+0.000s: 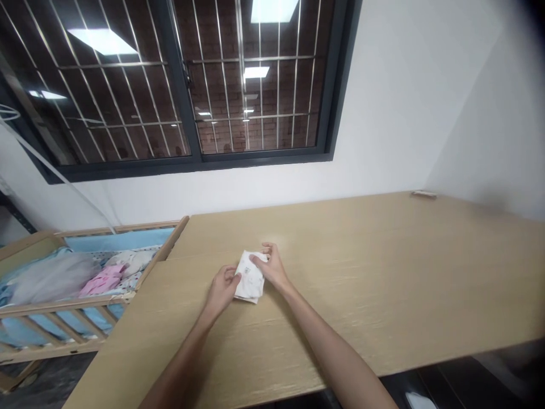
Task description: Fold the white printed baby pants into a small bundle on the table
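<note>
A small white cloth (pixel 250 277) with a faint printed pattern is folded into a compact rectangle above the wooden table (pixel 340 284). My left hand (pixel 225 285) grips its left edge, thumb on the upper face. At the cloth's upper right, my right hand (pixel 271 266) holds the edge with the thumb on top and the other fingers behind. The fingers under the cloth are partly hidden. I cannot tell whether the cloth's lower edge touches the table.
To the left stands a wooden crib (pixel 70 307) with blue lining, holding a pink cloth (pixel 104 280) and sheer white netting (pixel 53 278). A small flat object (pixel 423 194) lies at the table's far right corner. Behind is a barred window (pixel 255 85).
</note>
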`<state>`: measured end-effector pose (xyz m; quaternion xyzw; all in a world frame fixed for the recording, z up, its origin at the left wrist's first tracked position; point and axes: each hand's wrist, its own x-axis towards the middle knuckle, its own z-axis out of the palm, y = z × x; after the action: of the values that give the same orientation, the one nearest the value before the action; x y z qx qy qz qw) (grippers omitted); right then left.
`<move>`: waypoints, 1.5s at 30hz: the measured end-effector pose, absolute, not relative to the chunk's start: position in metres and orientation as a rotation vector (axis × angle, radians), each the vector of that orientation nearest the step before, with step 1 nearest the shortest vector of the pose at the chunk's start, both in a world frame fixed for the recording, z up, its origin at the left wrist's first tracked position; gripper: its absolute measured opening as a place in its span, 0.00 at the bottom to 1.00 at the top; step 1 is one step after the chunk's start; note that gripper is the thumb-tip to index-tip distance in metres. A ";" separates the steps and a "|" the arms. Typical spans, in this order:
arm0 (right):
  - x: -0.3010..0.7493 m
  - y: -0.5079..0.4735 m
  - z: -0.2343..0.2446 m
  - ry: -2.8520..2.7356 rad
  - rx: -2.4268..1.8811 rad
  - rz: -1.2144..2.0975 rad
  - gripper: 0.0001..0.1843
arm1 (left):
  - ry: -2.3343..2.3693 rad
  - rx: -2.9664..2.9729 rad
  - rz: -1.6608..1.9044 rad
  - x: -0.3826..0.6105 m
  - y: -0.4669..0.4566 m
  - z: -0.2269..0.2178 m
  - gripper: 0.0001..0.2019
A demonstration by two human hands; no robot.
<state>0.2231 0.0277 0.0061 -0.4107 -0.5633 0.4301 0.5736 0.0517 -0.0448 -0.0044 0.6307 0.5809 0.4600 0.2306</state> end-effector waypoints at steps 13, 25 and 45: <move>0.225 0.042 -0.034 -1.656 -1.248 0.900 0.25 | 2.152 1.961 0.638 0.057 -0.057 -0.005 0.19; 0.235 -0.001 0.020 -2.469 -0.683 0.589 0.29 | 1.672 2.521 0.594 0.067 -0.075 0.014 0.15; 0.237 0.039 -0.010 -2.587 -0.986 0.595 0.34 | 1.564 2.572 0.340 0.073 -0.081 0.012 0.19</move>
<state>0.2366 0.0393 -0.0105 -0.3440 -0.9026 0.2077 0.1544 0.0730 -0.0808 0.0119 0.8478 0.5153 0.1121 0.0560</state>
